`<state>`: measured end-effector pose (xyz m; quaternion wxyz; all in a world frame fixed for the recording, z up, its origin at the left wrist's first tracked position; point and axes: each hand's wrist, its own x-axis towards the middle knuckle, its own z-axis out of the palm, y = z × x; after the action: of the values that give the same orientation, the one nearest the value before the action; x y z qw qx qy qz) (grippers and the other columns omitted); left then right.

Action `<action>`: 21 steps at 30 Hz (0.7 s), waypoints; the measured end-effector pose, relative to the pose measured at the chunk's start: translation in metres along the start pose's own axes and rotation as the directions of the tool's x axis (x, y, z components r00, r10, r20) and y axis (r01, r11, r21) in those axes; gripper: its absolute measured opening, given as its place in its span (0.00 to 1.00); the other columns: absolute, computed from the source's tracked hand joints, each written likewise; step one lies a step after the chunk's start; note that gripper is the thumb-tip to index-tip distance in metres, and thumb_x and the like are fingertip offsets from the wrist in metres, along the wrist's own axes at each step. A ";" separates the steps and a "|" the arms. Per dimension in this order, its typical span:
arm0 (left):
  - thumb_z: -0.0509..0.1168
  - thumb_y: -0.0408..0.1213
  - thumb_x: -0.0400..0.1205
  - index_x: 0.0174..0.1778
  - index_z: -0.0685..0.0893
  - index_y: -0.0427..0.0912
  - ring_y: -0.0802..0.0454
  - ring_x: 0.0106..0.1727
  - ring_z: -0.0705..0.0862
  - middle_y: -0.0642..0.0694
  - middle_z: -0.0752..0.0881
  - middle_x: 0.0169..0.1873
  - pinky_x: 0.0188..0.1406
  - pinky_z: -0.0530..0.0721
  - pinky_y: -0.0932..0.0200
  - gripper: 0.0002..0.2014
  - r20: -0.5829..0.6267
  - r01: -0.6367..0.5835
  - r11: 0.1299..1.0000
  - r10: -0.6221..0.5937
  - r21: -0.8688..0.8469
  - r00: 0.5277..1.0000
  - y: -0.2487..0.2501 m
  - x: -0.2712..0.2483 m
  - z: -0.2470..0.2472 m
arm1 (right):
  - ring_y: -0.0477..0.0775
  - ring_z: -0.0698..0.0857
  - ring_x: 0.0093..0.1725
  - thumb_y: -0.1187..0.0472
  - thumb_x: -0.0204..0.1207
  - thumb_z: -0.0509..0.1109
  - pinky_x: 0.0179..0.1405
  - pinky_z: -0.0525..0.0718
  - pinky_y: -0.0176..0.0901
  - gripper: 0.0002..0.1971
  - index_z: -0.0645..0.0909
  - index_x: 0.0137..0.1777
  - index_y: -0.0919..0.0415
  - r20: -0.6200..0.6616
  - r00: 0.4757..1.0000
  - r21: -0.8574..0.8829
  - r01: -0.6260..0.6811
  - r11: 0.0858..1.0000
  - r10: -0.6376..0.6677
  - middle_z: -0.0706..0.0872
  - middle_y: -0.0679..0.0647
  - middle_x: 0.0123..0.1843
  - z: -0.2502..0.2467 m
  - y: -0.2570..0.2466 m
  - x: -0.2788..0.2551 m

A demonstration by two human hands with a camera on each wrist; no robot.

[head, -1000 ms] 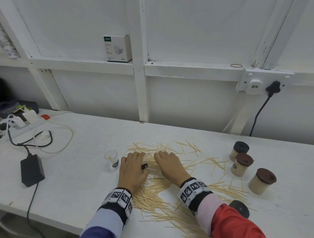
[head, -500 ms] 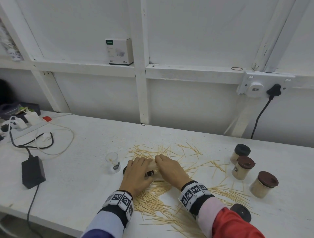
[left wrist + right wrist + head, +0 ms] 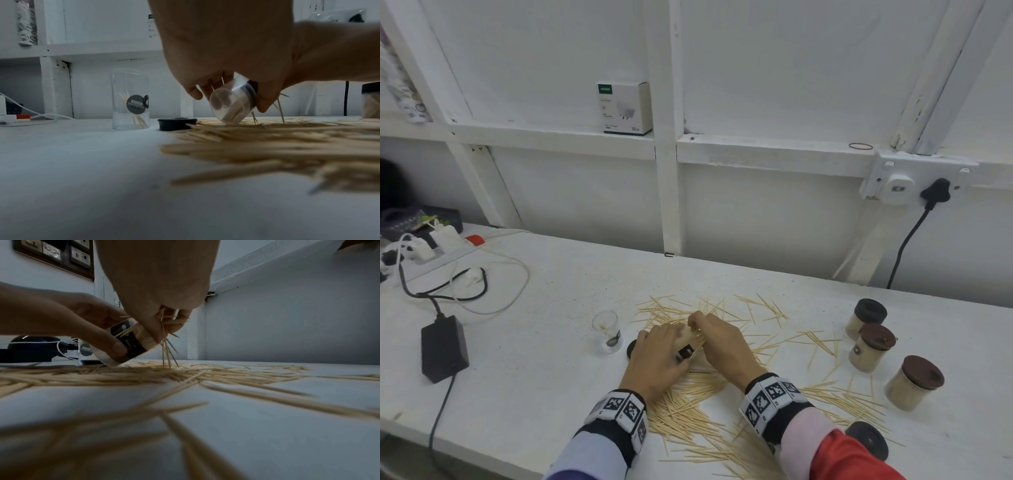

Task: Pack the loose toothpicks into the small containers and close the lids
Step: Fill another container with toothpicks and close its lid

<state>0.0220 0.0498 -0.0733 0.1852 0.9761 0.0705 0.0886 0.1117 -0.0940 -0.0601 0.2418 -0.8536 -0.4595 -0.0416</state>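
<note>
Left of the toothpick pile (image 3: 688, 404), an upright clear container (image 3: 606, 331) is seen, a black lid (image 3: 177, 124) beside it. Over the pile, a tilted container (image 3: 232, 105) is gripped by the left hand (image 3: 658, 359), its mouth hidden. A toothpick bunch (image 3: 165, 331) is pinched by the right hand (image 3: 726, 346), fingertips partly obscured. Right of the pile, three lidded jars (image 3: 871, 347) are seen.

A long white-painted tabletop (image 3: 544, 363) carries a wide scatter of pale wooden toothpicks (image 3: 688, 411). Directly on it stand a clear, nearly empty plastic container (image 3: 606, 331), three toothpick-filled lidded jars (image 3: 870, 347) at the right, two loose black round lids (image 3: 868, 439), a black power adapter (image 3: 443, 347) and looping white and black cables (image 3: 482, 291).
</note>
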 end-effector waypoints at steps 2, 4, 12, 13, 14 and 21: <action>0.64 0.52 0.80 0.77 0.67 0.49 0.55 0.70 0.71 0.55 0.76 0.67 0.67 0.60 0.57 0.30 -0.009 0.001 1.000 -0.001 -0.030 1.000 0.000 0.000 0.000 | 0.54 0.77 0.41 0.79 0.70 0.60 0.37 0.74 0.44 0.23 0.74 0.61 0.58 -0.026 1.000 0.029 -0.006 1.000 0.007 0.83 0.55 0.47 0.000 0.000 0.001; 0.64 0.53 0.80 0.77 0.67 0.50 0.56 0.69 0.71 0.56 0.76 0.66 0.64 0.60 0.59 0.30 -0.019 -0.003 0.998 0.002 -0.055 1.000 0.001 -0.001 0.001 | 0.55 0.75 0.40 0.80 0.69 0.60 0.36 0.73 0.45 0.21 0.75 0.58 0.59 -0.043 0.999 0.046 -0.016 0.999 0.018 0.83 0.55 0.45 -0.001 0.001 0.002; 0.50 0.67 0.74 0.77 0.67 0.51 0.57 0.69 0.71 0.58 0.75 0.67 0.64 0.59 0.59 0.37 -0.023 -0.017 0.996 0.015 -0.091 1.000 0.000 -0.001 0.002 | 0.52 0.81 0.44 0.75 0.68 0.64 0.36 0.82 0.49 0.18 0.79 0.55 0.58 -0.080 0.997 0.115 0.032 0.993 -0.023 0.83 0.51 0.49 -0.003 0.003 -0.002; 0.48 0.69 0.72 0.78 0.67 0.51 0.57 0.69 0.71 0.58 0.75 0.67 0.65 0.60 0.58 0.40 -0.026 -0.015 0.995 0.012 -0.102 1.000 0.000 -0.001 0.002 | 0.51 0.80 0.46 0.76 0.68 0.64 0.37 0.82 0.49 0.20 0.78 0.56 0.57 -0.065 0.997 0.128 0.037 0.991 -0.029 0.81 0.49 0.52 -0.003 0.003 -0.001; 0.47 0.70 0.72 0.78 0.66 0.51 0.57 0.69 0.71 0.58 0.75 0.67 0.66 0.60 0.57 0.41 -0.029 -0.014 0.994 0.011 -0.107 1.000 0.000 -0.001 0.002 | 0.52 0.79 0.46 0.77 0.68 0.64 0.38 0.82 0.50 0.21 0.76 0.58 0.57 -0.055 0.998 0.142 0.034 0.989 -0.027 0.79 0.48 0.54 -0.003 0.003 -0.001; 0.65 0.52 0.81 0.78 0.66 0.52 0.57 0.71 0.70 0.57 0.74 0.69 0.69 0.61 0.58 0.30 -0.052 -0.015 0.992 0.009 -0.124 0.999 -0.003 -0.003 0.003 | 0.55 0.81 0.43 0.82 0.67 0.64 0.36 0.83 0.53 0.26 0.72 0.56 0.52 -0.162 0.986 0.179 0.064 0.982 -0.035 0.73 0.43 0.55 0.001 0.007 0.002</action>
<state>0.0191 0.0513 -0.0775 0.2435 0.9605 0.0637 0.1192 0.1181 -0.0953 -0.0633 0.3539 -0.8100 -0.4619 -0.0729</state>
